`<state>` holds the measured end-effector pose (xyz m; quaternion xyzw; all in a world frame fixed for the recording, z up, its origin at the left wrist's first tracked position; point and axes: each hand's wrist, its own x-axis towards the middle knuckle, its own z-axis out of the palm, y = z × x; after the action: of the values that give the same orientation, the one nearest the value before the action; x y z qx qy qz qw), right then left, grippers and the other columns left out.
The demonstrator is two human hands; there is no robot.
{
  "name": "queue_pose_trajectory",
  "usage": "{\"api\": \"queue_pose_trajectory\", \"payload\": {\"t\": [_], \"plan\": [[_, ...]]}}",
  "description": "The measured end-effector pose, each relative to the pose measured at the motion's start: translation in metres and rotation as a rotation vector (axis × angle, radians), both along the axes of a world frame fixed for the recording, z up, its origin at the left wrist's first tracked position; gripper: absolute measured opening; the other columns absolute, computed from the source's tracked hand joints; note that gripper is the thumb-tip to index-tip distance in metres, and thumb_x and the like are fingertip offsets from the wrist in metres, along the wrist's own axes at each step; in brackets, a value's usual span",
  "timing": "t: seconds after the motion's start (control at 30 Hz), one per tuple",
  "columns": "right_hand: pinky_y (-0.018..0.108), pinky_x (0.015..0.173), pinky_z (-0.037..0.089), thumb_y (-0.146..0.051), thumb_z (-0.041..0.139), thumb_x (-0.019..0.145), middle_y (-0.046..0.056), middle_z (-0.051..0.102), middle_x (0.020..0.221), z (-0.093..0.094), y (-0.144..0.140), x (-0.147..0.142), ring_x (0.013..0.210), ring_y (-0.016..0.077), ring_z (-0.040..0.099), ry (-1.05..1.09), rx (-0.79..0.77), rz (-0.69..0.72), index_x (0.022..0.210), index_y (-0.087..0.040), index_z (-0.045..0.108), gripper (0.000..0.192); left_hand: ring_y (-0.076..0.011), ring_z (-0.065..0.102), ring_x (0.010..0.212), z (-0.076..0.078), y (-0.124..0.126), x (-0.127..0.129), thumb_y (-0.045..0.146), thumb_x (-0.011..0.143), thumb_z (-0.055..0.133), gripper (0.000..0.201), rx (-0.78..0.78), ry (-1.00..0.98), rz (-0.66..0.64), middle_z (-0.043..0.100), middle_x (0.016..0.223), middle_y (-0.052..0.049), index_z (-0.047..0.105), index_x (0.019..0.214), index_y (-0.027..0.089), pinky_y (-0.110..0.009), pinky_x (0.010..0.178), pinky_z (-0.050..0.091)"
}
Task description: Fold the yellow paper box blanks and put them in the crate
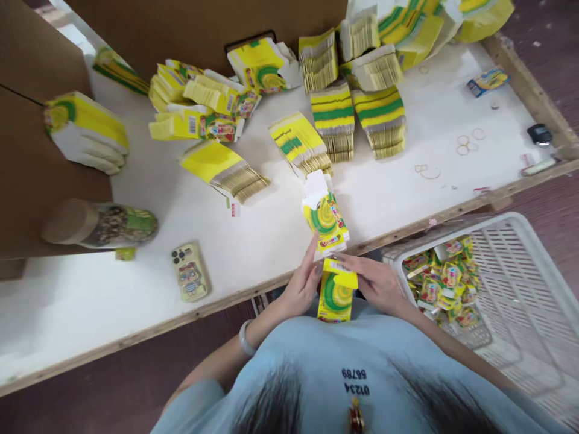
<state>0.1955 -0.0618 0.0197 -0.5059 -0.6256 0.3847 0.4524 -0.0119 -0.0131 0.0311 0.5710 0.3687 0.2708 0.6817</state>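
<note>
Close to my body, just off the table's front edge, my left hand (299, 290) and my right hand (376, 282) hold a yellow-green carton (337, 296) between them. Its end flap with a barcode is folded towards me. The left thumb presses its left side, while the index finger points at a small pile of flat cartons (324, 218) on the table edge. My right fingers grip the carton's upper right corner. Beyond the pile lies a fanned stack of flat cartons (301, 141).
On the white table (253, 241) are several carton stacks (332, 114), a phone (190, 271), a lidded jar (108, 223), rubber bands (464, 144) and a blue box (488, 81). Cardboard boxes (194, 30) stand behind. At right, a white basket (520, 265) holds folded cartons (447, 277).
</note>
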Motion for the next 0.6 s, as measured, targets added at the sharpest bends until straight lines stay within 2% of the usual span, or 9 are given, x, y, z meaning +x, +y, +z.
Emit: {"api": "queue_pose_trajectory", "payload": {"t": [0.07,0.13,0.23,0.3,0.37,0.5,0.53,0.6], "plan": [[0.043,0.102,0.061,-0.052,0.069,0.093,0.013,0.076,0.129,0.001,0.001,0.007,0.119,0.0282,0.073,-0.027,0.064,0.116,0.124,-0.026,0.074,0.04,-0.0303,0.054,0.145,0.001,0.001,-0.001,0.058,0.105,0.04,0.062,0.004,0.01,-0.035,0.054,0.158,-0.014,0.05,0.154,0.021,-0.045,0.124,0.041],[0.041,0.094,0.064,-0.054,0.074,0.089,0.013,0.075,0.127,0.005,0.0,0.008,0.113,0.0277,0.075,0.013,-0.042,0.122,0.131,-0.026,0.069,0.051,-0.0286,0.061,0.137,0.001,0.003,-0.002,0.055,0.105,0.043,0.058,0.018,0.033,-0.059,0.062,0.151,-0.013,0.057,0.149,0.02,-0.042,0.118,0.047],[0.032,0.078,0.066,-0.04,0.071,0.093,0.009,0.078,0.115,0.013,0.001,-0.001,0.093,0.02,0.078,0.181,-0.33,0.087,0.142,-0.028,0.057,0.052,-0.0263,0.066,0.132,0.002,0.006,-0.001,0.051,0.105,0.046,0.058,0.098,0.082,-0.027,0.065,0.147,-0.013,0.052,0.153,0.02,-0.04,0.113,0.052],[0.03,0.08,0.066,-0.033,0.07,0.094,0.006,0.078,0.11,0.018,0.003,-0.005,0.091,0.0179,0.077,0.313,-0.438,0.102,0.14,-0.029,0.057,0.048,-0.0248,0.069,0.126,0.004,0.009,0.001,0.048,0.106,0.045,0.057,0.141,0.108,-0.017,0.069,0.142,-0.013,0.048,0.155,0.02,-0.04,0.109,0.055],[0.031,0.086,0.065,-0.031,0.069,0.093,0.006,0.078,0.112,0.021,0.007,-0.004,0.097,0.0176,0.077,0.41,-0.481,0.134,0.136,-0.029,0.06,0.044,-0.0237,0.072,0.119,0.006,0.011,0.003,0.045,0.106,0.044,0.056,0.179,0.113,-0.011,0.073,0.135,-0.013,0.046,0.156,0.02,-0.039,0.104,0.058],[0.034,0.091,0.065,-0.039,0.07,0.094,0.007,0.077,0.124,0.022,0.018,0.006,0.103,0.018,0.076,0.485,-0.517,0.241,0.142,-0.028,0.06,0.05,-0.0218,0.075,0.101,0.005,0.012,0.012,0.045,0.108,0.04,0.051,0.262,0.072,0.053,0.076,0.122,-0.011,0.049,0.153,0.022,-0.035,0.091,0.061],[0.034,0.09,0.065,-0.043,0.068,0.095,0.007,0.077,0.125,0.021,0.02,0.008,0.104,0.0182,0.076,0.477,-0.504,0.231,0.141,-0.028,0.062,0.048,-0.0201,0.074,0.091,0.004,0.013,0.017,0.045,0.108,0.038,0.052,0.277,0.068,0.06,0.077,0.115,-0.01,0.046,0.154,0.023,-0.033,0.084,0.062],[0.034,0.09,0.064,-0.049,0.063,0.098,0.007,0.078,0.123,0.021,0.021,0.014,0.106,0.0191,0.076,0.41,-0.447,0.119,0.132,-0.027,0.069,0.041,-0.0176,0.07,0.077,0.004,0.02,0.027,0.046,0.109,0.036,0.054,0.351,0.082,0.024,0.076,0.101,-0.008,0.039,0.157,0.022,-0.031,0.073,0.06]]}}
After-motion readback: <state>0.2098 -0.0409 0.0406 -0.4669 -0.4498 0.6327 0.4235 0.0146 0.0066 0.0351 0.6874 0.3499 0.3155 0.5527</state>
